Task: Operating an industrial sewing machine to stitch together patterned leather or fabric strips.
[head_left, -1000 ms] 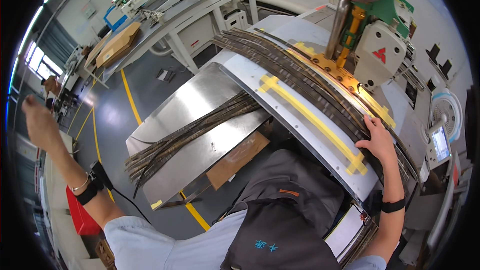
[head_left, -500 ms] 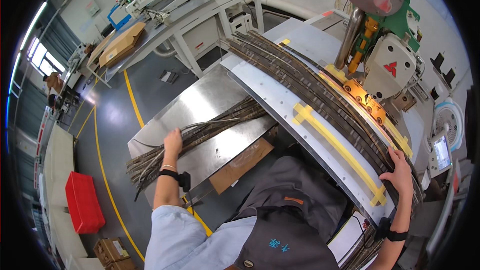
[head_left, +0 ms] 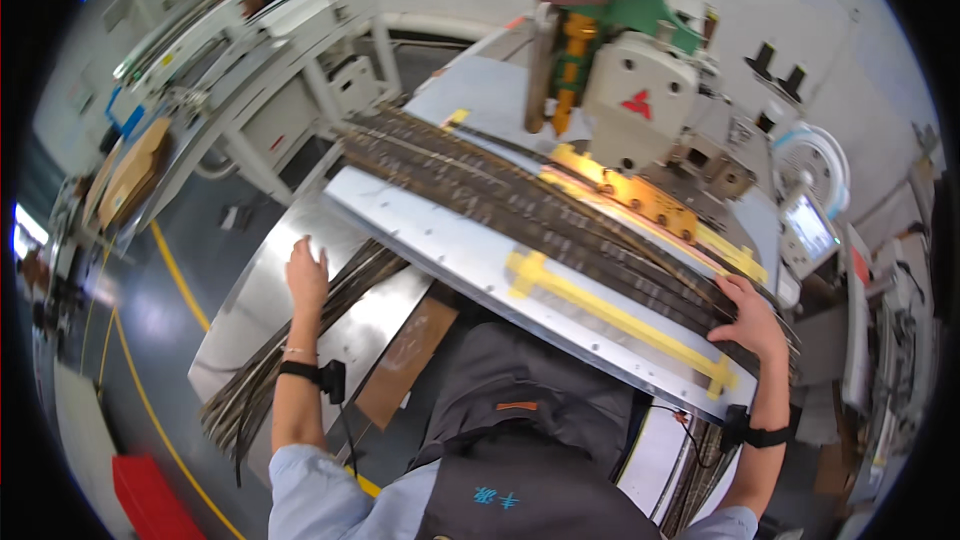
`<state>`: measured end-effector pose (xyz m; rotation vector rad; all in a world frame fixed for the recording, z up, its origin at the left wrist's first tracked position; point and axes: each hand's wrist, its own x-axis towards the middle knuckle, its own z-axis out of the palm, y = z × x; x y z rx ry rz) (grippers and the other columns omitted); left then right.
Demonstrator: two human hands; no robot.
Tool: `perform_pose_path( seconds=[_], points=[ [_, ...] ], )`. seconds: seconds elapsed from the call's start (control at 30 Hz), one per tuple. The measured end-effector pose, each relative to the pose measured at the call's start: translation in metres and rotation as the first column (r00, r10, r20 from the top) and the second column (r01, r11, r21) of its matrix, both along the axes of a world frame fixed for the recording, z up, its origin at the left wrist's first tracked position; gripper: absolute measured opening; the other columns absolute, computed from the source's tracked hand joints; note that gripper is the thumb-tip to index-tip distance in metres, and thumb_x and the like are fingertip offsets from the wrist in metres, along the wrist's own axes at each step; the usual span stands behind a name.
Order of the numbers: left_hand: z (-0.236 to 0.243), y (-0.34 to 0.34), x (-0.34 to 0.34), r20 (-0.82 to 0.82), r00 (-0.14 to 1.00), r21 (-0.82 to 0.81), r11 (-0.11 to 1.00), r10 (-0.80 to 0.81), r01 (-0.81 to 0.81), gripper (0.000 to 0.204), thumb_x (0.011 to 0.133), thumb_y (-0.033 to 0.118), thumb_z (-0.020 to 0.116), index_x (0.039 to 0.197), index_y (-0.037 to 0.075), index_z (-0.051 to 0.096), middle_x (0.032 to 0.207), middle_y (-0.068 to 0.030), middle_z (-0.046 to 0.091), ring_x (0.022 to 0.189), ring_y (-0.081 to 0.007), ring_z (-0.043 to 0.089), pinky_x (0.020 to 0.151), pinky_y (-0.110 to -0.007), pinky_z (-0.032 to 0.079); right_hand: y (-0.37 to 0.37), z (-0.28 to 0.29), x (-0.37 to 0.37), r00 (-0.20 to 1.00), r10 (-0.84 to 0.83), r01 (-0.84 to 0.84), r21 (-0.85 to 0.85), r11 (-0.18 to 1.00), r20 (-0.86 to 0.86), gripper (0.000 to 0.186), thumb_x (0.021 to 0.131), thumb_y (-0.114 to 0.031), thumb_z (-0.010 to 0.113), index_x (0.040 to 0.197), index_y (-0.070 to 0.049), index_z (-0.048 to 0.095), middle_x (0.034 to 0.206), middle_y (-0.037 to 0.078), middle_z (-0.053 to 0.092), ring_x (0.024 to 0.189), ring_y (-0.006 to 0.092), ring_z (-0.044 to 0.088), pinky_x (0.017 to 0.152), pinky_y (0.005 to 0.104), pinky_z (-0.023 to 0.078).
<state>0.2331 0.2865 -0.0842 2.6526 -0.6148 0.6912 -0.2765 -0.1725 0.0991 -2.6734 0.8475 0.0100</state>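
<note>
My left hand [head_left: 307, 275] hovers over the metal side table, its fingers apart and nothing in them. Beside it a loose bundle of long dark strips [head_left: 262, 368] lies slantwise on the metal. Several more dark strips [head_left: 520, 202] run side by side along the pale work plate [head_left: 400, 222] of a sewing machine. My right hand [head_left: 748, 318] rests on the right end of these strips, thumb and fingers spread. Yellow tape [head_left: 610, 315] marks the plate in front of the strips. Behind them sits a lit orange clamp bar [head_left: 640, 198].
The green and white machine head [head_left: 640, 90] stands over the back of the plate. A white fan [head_left: 812, 168] and a small screen [head_left: 808, 225] are at the right. Cardboard [head_left: 408, 360] shows under the side table. A red bin [head_left: 155, 502] stands lower left.
My left hand has let go of a strip in the side bundle and opened. The whole view has turned, shifting the scene leftward. My right hand stays on the strips' right end.
</note>
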Motion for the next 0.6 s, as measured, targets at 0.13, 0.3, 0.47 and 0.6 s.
perform_pose_path(
  seconds=[0.13, 0.3, 0.47, 0.6],
  points=[
    [0.087, -0.091, -0.033, 0.238, 0.948, -0.232, 0.936, -0.211, 0.267, 0.026, 0.083, 0.006, 0.062, 0.108, 0.001, 0.056, 0.105, -0.0156, 0.059, 0.097, -0.0346, 0.056, 0.082, -0.041, 0.044, 0.006, 0.007, 0.021, 0.992, 0.015, -0.009, -0.053, 0.999, 0.129, 0.064, 0.067, -0.023, 0.080, 0.123, -0.002, 0.057, 0.124, 0.018, 0.056, 0.111, 0.0346, 0.056, 0.093, 0.0371, 0.046],
    [0.134, -0.200, -0.114, 0.163, 0.598, -0.212, 0.564, -0.785, 0.798, 0.028, 0.076, 0.005, 0.068, 0.102, 0.001, 0.058, 0.106, -0.0154, 0.059, 0.101, -0.0334, 0.055, 0.089, -0.042, 0.044, 0.009, 0.000, 0.087, 0.980, 0.091, -0.080, -0.070, 0.994, 0.178, 0.022, 0.089, -0.017, 0.058, 0.106, -0.005, 0.065, 0.101, 0.017, 0.064, 0.091, 0.0351, 0.060, 0.077, 0.0409, 0.047],
    [0.133, -0.268, -0.166, -0.012, 0.381, 0.056, 0.380, -0.924, 0.923, 0.058, 0.082, 0.029, 0.066, 0.127, -0.003, 0.047, 0.135, -0.0186, 0.046, 0.131, -0.0331, 0.038, 0.110, -0.046, 0.028, -0.002, -0.021, 0.163, 0.956, -0.040, 0.015, 0.088, 0.996, 0.290, 0.021, 0.089, -0.025, 0.058, 0.097, -0.008, 0.068, 0.083, 0.016, 0.067, 0.078, 0.0364, 0.062, 0.070, 0.0441, 0.049],
    [0.110, -0.286, -0.169, -0.042, 0.390, 0.112, 0.383, -0.920, 0.917, 0.067, 0.085, 0.040, 0.062, 0.133, -0.001, 0.042, 0.137, -0.0158, 0.044, 0.133, -0.0305, 0.035, 0.112, -0.048, 0.022, -0.009, -0.046, 0.206, 0.944, -0.098, 0.128, -0.078, 0.989, 0.314, 0.024, 0.084, -0.030, 0.065, 0.092, -0.008, 0.070, 0.081, 0.016, 0.068, 0.079, 0.0340, 0.065, 0.070, 0.0433, 0.051]
  ],
)
